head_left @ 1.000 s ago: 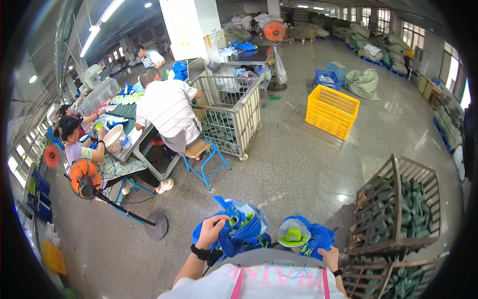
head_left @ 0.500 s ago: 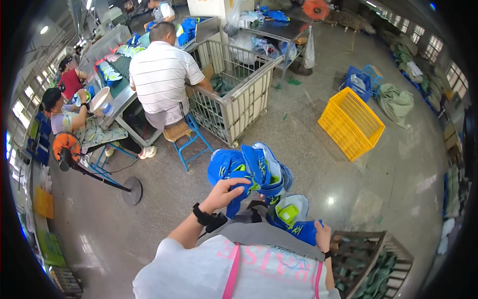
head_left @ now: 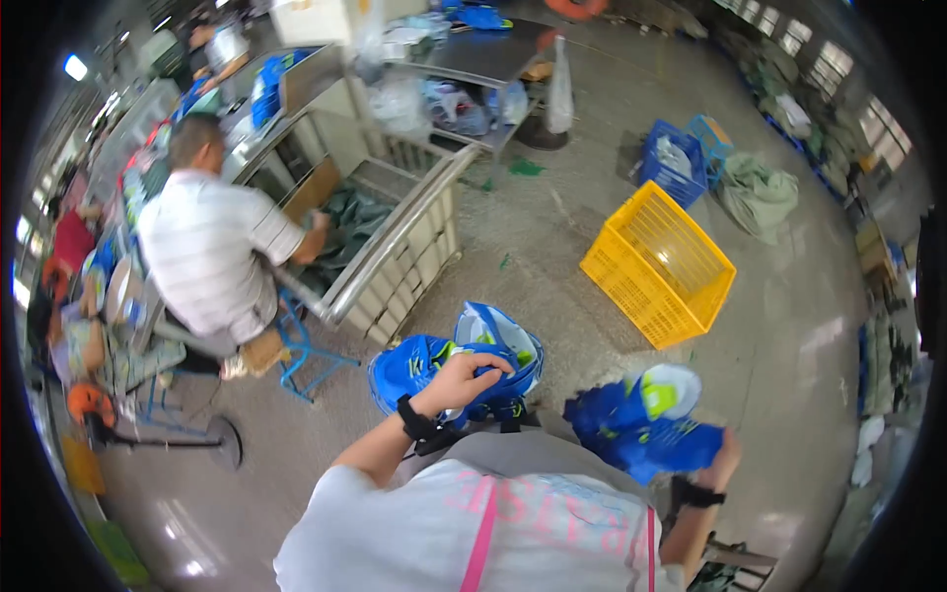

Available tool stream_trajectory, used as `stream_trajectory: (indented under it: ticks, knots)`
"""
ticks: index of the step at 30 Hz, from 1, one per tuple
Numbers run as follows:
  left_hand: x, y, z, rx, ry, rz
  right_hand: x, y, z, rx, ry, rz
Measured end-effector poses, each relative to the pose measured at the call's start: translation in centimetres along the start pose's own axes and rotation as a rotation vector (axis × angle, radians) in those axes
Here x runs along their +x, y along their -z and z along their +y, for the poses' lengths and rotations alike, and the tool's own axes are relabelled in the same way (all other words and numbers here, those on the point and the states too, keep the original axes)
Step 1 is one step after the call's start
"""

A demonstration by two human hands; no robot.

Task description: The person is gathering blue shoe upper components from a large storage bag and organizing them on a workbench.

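Note:
Blue shoe uppers with bright green and white linings are in both my hands. My left hand (head_left: 462,385), with a black band on its wrist, is closed on one bundle of shoe uppers (head_left: 406,367) in front of my waist; its palm side is hidden. Out to my right, my right hand (head_left: 728,462) grips the edge of a second bundle of shoe uppers (head_left: 617,424), which hangs off to its left and is smeared by motion. Its fingers are partly hidden behind the blue material.
A yellow plastic crate (head_left: 656,296) stands on the floor ahead, with a blue crate (head_left: 673,168) behind it. A seated co-worker (head_left: 212,252) reaches into a large barred cart (head_left: 395,271) holding dark green pieces. To the left is a floor fan (head_left: 225,442).
My right hand has swung outward to the right with its bundle, apart from the left one. The cart, co-worker and yellow crate have shifted left in view. My left hand keeps its bundle.

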State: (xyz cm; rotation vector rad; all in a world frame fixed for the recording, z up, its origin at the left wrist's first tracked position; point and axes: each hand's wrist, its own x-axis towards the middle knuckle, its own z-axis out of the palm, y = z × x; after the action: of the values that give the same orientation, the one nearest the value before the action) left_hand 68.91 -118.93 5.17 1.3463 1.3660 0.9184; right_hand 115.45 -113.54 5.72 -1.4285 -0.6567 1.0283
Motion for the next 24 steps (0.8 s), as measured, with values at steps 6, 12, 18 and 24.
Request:
stream_trajectory:
  ticks: [6, 12, 18, 24]
  knots:
    - [11.0, 2.1, -1.0, -0.033, -0.053, 0.218, 18.9, -10.2, -9.1, -0.026, 0.456, 0.079]
    - [24.1, 3.7, 1.5, -0.109, 0.169, 0.253, 34.5, -21.2, -14.5, 0.191, 0.669, 0.066]
    - [35.1, 6.6, 4.8, -0.192, 0.209, 0.379, 48.9, -29.8, -11.7, -0.080, 0.557, -0.058]
    - [45.4, 10.9, 5.5, -0.306, 0.132, 0.618, 57.6, -38.3, 0.0, -0.193, 0.160, -0.037]
